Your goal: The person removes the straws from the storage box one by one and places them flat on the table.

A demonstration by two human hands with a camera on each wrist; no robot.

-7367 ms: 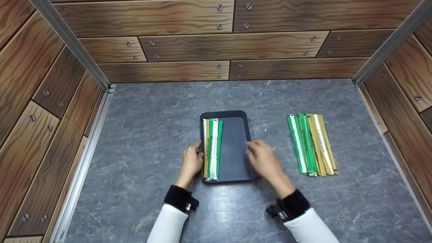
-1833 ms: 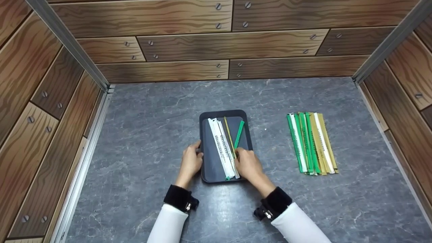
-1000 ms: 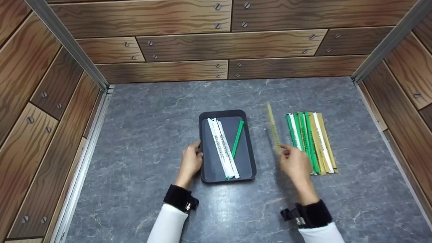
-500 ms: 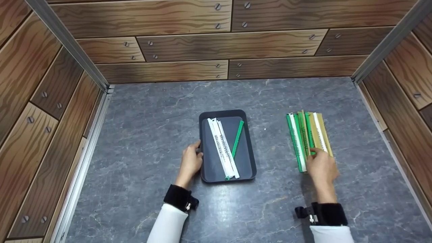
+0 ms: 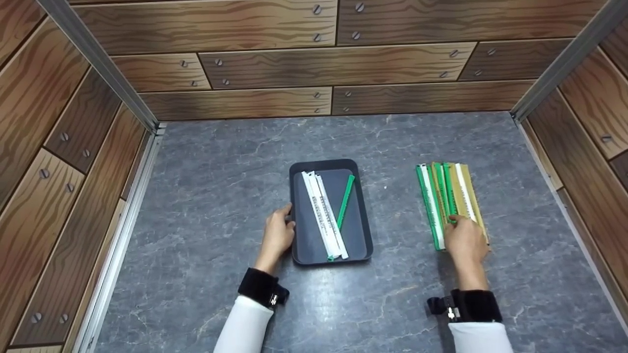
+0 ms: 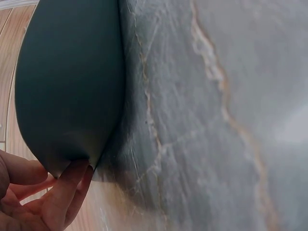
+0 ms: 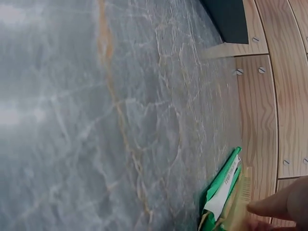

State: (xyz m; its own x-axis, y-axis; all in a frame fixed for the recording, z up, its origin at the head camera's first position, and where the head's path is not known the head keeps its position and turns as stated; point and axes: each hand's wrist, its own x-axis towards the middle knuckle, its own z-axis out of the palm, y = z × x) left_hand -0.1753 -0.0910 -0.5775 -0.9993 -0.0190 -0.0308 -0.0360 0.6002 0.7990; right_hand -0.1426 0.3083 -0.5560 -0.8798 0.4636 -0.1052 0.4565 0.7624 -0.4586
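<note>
On the grey marbled surface sits a dark tray [image 5: 363, 230], and my left hand [image 5: 278, 234] grips its left rim. The left wrist view shows the thumb and fingers about the edge of the tray [image 6: 72, 82]. Inside lie a few white long thin wrapped sticks [image 5: 321, 215], side by side and tilted, and a slanting green wrapped stick [image 5: 346, 198]. To the right, my right hand [image 5: 467, 240] is over the lower part of a pile of green, white and tan wrapped sticks [image 5: 426, 196]. In the right wrist view its thumb meets a blurred tan wrapped stick [image 7: 239, 204], apparently pinched.
Wood-patterned walls [image 5: 274, 68] enclose the surface at the back and both sides, with metal rails [image 5: 122, 88] along the corners. A bare strip of marbled surface [image 5: 392, 225] separates the tray from the pile.
The tray's neat row at its left side became a looser spread. My right hand carried a tan stick from the tray to the pile, lowering it there. My left hand stayed on the rim.
</note>
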